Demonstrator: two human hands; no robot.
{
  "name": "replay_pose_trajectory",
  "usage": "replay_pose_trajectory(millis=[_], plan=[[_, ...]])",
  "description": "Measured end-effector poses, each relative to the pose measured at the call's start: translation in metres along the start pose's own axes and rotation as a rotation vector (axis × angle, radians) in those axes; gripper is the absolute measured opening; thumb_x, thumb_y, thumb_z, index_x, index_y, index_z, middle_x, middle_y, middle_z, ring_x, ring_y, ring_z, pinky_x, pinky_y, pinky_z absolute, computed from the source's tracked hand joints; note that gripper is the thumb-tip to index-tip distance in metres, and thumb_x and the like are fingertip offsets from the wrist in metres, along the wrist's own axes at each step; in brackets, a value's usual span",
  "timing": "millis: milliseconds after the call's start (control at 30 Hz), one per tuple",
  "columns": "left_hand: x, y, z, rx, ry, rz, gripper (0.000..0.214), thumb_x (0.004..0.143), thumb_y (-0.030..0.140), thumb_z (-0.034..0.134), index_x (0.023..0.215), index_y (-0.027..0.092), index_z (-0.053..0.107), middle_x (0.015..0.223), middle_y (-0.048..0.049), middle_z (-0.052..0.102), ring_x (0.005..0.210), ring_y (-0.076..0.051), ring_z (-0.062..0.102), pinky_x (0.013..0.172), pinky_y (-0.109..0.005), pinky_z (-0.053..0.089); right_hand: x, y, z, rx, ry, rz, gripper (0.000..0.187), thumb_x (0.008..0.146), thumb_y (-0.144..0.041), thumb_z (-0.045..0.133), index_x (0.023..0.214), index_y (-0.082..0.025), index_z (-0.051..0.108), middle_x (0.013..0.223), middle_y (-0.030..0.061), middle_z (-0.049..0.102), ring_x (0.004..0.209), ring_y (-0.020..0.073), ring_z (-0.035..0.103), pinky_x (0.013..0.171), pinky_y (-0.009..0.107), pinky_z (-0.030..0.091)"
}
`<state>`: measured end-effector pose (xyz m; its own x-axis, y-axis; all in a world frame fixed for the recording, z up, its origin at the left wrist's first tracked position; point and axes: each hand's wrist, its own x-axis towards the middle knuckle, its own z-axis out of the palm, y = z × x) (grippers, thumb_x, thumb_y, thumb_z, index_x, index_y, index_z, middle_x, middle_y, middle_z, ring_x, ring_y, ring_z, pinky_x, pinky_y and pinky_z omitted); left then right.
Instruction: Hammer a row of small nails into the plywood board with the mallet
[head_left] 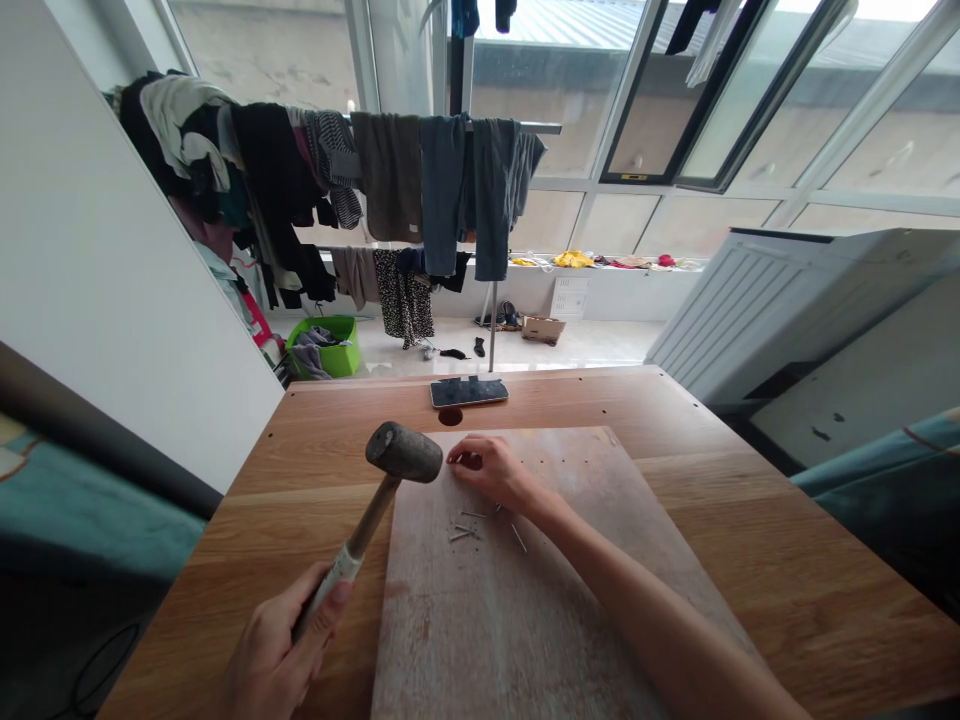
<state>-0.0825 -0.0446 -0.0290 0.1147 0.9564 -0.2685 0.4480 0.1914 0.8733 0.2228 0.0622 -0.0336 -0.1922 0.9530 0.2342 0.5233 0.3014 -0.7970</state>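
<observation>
My left hand is wrapped round the pale grip of a rubber mallet. The mallet's dark head is raised over the left edge of a worn wooden board, just left of my right fingers. My right hand rests near the board's far left corner, thumb and fingertips pinched together. What they pinch, if anything, is too small to make out. Several loose nails lie on the board below that hand, one of them partly apart to the right. A row of small dark marks runs along the board's far side.
The board lies on a wooden table. Near its far edge are a phone and a round hole. Beyond stand a drying rack with hung clothes and a green basket. A white appliance stands at the right.
</observation>
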Motion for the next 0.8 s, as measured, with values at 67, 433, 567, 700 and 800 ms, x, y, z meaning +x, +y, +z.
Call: replay_pose_trajectory(millis=[67, 433, 567, 700, 800], plan=[[0.001, 0.003, 0.001, -0.010, -0.018, -0.019, 0.068, 0.078, 0.088, 0.052, 0.089, 0.022, 0.057, 0.056, 0.0072, 0.041, 0.041, -0.010, 0.041, 0.032, -0.017, 0.034, 0.000, 0.001, 0.001, 0.017, -0.003, 0.008, 0.015, 0.079, -0.010, 0.068, 0.091, -0.016, 0.076, 0.080, 0.0016, 0.072, 0.068, 0.0124, 0.061, 0.069, 0.024, 0.050], [0.010, 0.011, 0.006, 0.008, -0.038, -0.023, 0.070, 0.077, 0.089, 0.053, 0.094, 0.021, 0.057, 0.058, 0.0074, 0.042, 0.042, -0.010, 0.042, 0.032, -0.017, 0.037, -0.002, -0.004, 0.002, 0.054, -0.021, 0.011, 0.035, 0.080, -0.008, 0.066, 0.113, -0.018, 0.066, 0.085, -0.0001, 0.074, 0.069, 0.0117, 0.061, 0.070, 0.023, 0.049], [0.010, 0.015, 0.005, 0.070, -0.042, 0.002, 0.066, 0.082, 0.086, 0.050, 0.091, 0.021, 0.059, 0.057, 0.0071, 0.041, 0.042, -0.011, 0.042, 0.033, -0.018, 0.038, -0.002, -0.005, 0.002, 0.047, -0.006, 0.018, 0.040, 0.080, -0.008, 0.066, 0.118, -0.018, 0.065, 0.085, -0.0003, 0.074, 0.069, 0.0123, 0.062, 0.070, 0.024, 0.049], [0.014, 0.020, 0.005, 0.201, -0.004, 0.130, 0.056, 0.089, 0.076, 0.051, 0.092, 0.022, 0.067, 0.053, 0.0057, 0.047, 0.041, -0.011, 0.043, 0.036, -0.018, 0.037, -0.003, -0.007, 0.001, 0.033, 0.011, 0.018, 0.046, 0.079, -0.007, 0.067, 0.124, -0.017, 0.063, 0.083, -0.0011, 0.072, 0.068, 0.0126, 0.060, 0.070, 0.024, 0.047], [0.017, 0.022, 0.010, 0.297, 0.044, 0.225, 0.053, 0.091, 0.071, 0.051, 0.088, 0.023, 0.071, 0.055, 0.0036, 0.057, 0.048, -0.014, 0.054, 0.048, -0.019, 0.046, -0.003, -0.007, 0.001, 0.018, 0.018, 0.021, 0.053, 0.076, -0.005, 0.070, 0.126, -0.017, 0.061, 0.081, -0.0028, 0.070, 0.069, 0.0128, 0.059, 0.069, 0.023, 0.046]])
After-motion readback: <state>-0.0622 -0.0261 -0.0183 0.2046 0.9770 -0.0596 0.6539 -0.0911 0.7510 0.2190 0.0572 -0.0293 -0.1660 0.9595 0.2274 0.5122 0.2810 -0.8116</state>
